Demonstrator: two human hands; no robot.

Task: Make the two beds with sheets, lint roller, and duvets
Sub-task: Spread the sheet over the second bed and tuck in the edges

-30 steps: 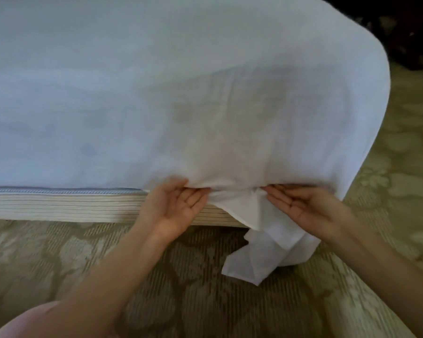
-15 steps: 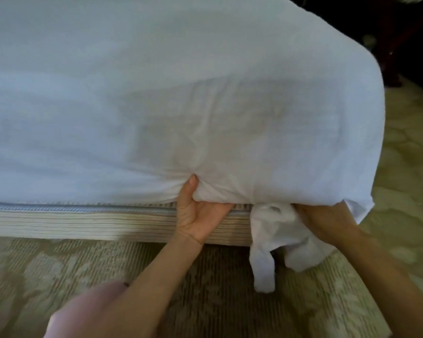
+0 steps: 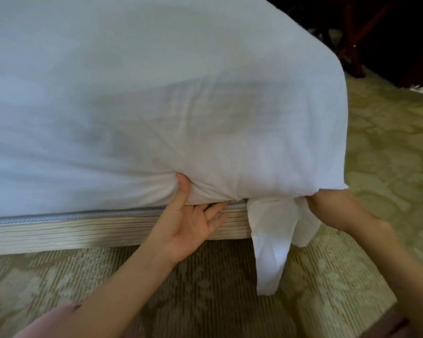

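Both of your hands work at the lower edge of the bed, right of the frame's centre. Your left hand (image 3: 193, 217) lies palm up against the striped bed base (image 3: 83, 231), its thumb pressed upward into the white sheet (image 3: 156, 93) and its straight fingers (image 3: 216, 208) reaching under the sheet's bottom edge; it is released, not clenched. Your right hand (image 3: 325, 206) goes in under the sheet at the bed's corner, its fingers hidden by cloth, so you cannot tell whether it grasps anything. The sheet covers the bed across most of the frame, wrapped over the corner. Between your hands a loose tail (image 3: 269, 252) of it hangs down past the base toward the patterned carpet (image 3: 381, 147). Dark wooden furniture (image 3: 376, 32) stands at the upper right. A pink sleeve (image 3: 51, 322) shows at the lower left.
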